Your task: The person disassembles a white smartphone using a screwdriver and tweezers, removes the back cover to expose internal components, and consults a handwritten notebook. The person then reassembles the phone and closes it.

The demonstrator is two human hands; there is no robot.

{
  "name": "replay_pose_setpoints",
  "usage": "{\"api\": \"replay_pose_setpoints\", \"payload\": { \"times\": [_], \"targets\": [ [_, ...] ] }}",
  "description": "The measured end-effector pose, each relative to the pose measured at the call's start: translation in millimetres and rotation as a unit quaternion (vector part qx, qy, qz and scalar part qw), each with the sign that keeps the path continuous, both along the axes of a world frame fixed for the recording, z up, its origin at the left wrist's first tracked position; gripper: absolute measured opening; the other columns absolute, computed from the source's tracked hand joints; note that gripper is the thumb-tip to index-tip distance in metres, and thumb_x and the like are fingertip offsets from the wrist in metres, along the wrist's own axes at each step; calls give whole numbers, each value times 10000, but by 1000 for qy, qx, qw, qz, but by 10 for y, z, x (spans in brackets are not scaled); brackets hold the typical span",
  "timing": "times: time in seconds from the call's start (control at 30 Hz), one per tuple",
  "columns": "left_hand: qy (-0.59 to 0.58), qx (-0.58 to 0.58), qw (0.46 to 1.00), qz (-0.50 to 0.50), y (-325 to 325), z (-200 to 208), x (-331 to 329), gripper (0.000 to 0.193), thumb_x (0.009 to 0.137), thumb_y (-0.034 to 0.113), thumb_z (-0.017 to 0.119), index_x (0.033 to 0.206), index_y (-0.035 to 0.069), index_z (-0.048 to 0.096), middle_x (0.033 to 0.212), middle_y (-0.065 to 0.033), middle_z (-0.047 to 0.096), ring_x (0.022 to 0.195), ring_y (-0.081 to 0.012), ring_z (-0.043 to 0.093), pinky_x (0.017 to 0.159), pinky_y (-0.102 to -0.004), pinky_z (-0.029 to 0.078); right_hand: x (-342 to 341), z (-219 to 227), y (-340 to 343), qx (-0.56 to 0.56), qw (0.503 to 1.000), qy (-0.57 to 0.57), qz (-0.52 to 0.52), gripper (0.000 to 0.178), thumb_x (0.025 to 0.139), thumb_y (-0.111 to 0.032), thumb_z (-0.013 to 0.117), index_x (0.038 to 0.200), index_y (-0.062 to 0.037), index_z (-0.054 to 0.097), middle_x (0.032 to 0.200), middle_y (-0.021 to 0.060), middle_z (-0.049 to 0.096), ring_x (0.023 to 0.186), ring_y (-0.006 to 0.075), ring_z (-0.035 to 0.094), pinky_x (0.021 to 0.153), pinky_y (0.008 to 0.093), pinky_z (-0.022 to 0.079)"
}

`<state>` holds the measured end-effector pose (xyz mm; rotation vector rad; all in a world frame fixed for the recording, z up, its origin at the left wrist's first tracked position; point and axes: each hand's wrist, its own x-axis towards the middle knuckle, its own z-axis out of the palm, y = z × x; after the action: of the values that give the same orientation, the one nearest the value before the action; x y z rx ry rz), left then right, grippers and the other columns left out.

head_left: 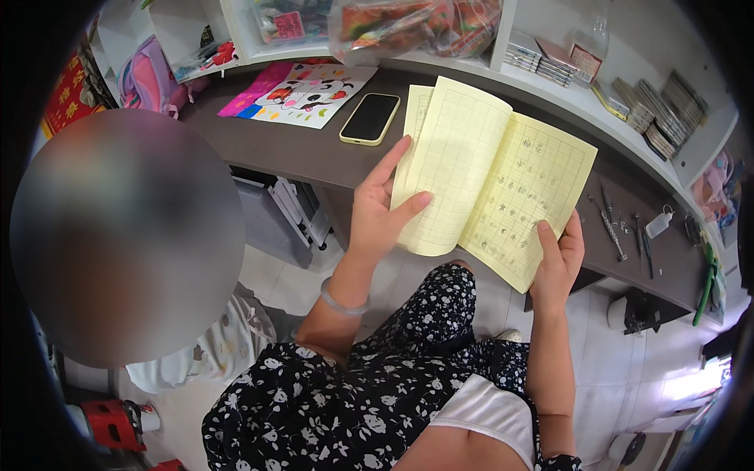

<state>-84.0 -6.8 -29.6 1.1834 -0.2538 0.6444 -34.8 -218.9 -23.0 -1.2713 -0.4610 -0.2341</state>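
Observation:
An exercise book (542, 180) with yellowish gridded pages lies spread between my hands, raised above the floor at the desk's front edge. Handwritten characters fill rows of its right page; the curved left page looks unwritten. My left hand (377, 204) grips the left side, thumb on the page and fingers mostly behind. At the lower right edge my right hand (560, 255) pinches the book, thumb on top, other fingers partly hidden underneath. Just beyond my left hand, a phone (370, 118) with a dark screen and pale yellow case rests on the desk.
A colourful drawing (302, 94) lies on the dark desk (236, 141). Slim metal tools (611, 228) and a small white bottle (660, 222) are at the right. White shelves (550, 86) hold stacked cases and plastic bags. Another person (204, 345) is close on my left.

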Motion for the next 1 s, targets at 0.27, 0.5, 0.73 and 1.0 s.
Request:
{"api": "replay_pose_setpoints", "payload": {
  "times": [0.27,0.5,0.73,1.0],
  "targets": [
    [-6,43,999,7,42,-61,-3,675,793,-93,565,1392,-24,263,1289,-172,484,1128,-159,513,949,-272,396,8,-10,-15,-8,1000,-3,1,362,871,-4,503,1222,71,455,1091,108,586,957,111,549,822,233,426],
    [48,303,916,257,293,-156,40,555,829,44,565,1351,52,376,1396,-203,308,1271,-281,353,1023,-377,308,38,33,-128,-36,999,-3,23,363,868,9,497,1222,80,459,1096,104,589,970,109,547,838,234,421],
    [73,489,775,393,88,-9,42,334,870,322,548,1147,138,585,1372,-193,228,1262,-401,164,1016,-513,164,53,17,-106,-65,997,-20,24,367,866,16,495,1226,76,466,1114,103,581,986,122,543,864,244,412],
    [97,514,767,373,138,-31,104,412,885,395,518,1264,234,510,1444,-201,128,1308,-421,100,1027,-561,114,42,11,-112,-78,997,-18,21,375,863,22,483,1234,73,462,1124,103,578,1007,122,536,873,244,408]
  ]
}}
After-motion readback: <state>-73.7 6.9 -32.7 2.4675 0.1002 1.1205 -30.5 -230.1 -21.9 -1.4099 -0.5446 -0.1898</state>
